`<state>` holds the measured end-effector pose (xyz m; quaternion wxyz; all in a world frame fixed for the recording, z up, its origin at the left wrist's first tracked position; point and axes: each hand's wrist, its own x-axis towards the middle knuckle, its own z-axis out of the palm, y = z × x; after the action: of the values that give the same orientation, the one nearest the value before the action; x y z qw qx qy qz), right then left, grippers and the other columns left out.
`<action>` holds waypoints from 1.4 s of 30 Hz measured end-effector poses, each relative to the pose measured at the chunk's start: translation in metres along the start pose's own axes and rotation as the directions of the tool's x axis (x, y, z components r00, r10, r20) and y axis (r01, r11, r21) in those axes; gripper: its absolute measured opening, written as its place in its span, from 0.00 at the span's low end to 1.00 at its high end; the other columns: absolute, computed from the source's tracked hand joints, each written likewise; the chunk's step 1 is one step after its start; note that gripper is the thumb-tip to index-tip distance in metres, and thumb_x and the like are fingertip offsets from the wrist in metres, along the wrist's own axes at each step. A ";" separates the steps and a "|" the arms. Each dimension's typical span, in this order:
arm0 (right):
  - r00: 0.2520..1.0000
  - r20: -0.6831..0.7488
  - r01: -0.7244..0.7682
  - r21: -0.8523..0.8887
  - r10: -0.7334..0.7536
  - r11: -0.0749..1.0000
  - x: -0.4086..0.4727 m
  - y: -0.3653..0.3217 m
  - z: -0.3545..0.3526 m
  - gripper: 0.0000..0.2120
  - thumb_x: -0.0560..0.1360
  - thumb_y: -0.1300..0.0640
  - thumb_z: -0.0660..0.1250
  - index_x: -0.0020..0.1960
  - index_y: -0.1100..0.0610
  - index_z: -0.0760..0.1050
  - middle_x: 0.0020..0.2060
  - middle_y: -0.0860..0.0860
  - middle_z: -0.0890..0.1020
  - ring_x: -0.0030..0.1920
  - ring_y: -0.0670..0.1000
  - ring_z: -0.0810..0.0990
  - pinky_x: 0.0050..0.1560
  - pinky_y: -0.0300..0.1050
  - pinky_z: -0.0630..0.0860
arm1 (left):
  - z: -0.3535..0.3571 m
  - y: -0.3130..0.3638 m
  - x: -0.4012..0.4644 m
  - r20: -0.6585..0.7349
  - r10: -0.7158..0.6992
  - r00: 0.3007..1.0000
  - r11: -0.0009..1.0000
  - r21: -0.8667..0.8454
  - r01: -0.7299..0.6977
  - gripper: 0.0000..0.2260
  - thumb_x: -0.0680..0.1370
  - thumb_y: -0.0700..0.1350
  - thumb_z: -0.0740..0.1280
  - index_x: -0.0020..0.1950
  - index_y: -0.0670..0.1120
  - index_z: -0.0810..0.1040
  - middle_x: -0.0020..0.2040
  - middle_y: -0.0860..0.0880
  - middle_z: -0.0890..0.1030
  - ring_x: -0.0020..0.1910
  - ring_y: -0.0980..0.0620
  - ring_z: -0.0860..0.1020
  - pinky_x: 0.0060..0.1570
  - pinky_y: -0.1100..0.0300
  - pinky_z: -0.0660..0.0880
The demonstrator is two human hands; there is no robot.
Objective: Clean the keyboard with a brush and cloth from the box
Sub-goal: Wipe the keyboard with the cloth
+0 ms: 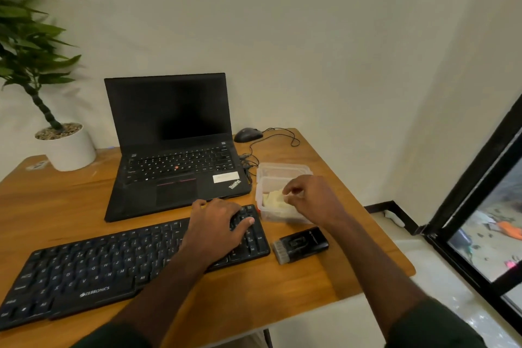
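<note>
At the lower centre of the frame, a person's two forearms reach over a wooden desk (324,285) toward a black keyboard (93,271) that runs from the lower left corner to mid-frame. The left hand (217,227) rests flat on the keyboard's right end, fingers relaxed and spread over the keys, holding nothing. Just right of the keyboard lies a black brush (300,244), bristles pointing left, out of the box and untouched. Beyond it, right of centre, the right hand (308,196) dips into a clear plastic box (278,171), fingertips pinched on a pale yellow cloth (272,198) inside. The step in hand appears to be lifting the cloth out; it would go best with a firm pinch and a straight upward pull, since the light box could slide or tip, while the left hand steadies the keyboard. Farther back stand an open laptop (169,133) with a dark screen, a wired mouse (248,134) and, at upper left, a potted plant (67,147).
</note>
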<state>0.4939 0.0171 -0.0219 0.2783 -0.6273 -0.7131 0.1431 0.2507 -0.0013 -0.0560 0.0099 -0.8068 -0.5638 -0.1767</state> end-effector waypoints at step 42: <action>0.944 0.075 -0.133 0.977 0.320 0.164 -0.065 -0.134 0.067 0.40 0.59 0.36 0.82 0.67 0.45 0.73 0.63 0.48 0.82 0.63 0.53 0.81 0.61 0.58 0.79 | -0.090 -0.038 -0.031 0.302 -0.275 0.913 -0.272 -0.935 0.228 0.15 0.79 0.43 0.66 0.63 0.37 0.79 0.58 0.36 0.82 0.58 0.39 0.81 0.56 0.44 0.80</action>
<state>0.3503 -0.0596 -0.0156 0.6376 -0.4183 -0.3370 0.5521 0.1822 -0.0353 0.0119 -0.6431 -0.3739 -0.3721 -0.5551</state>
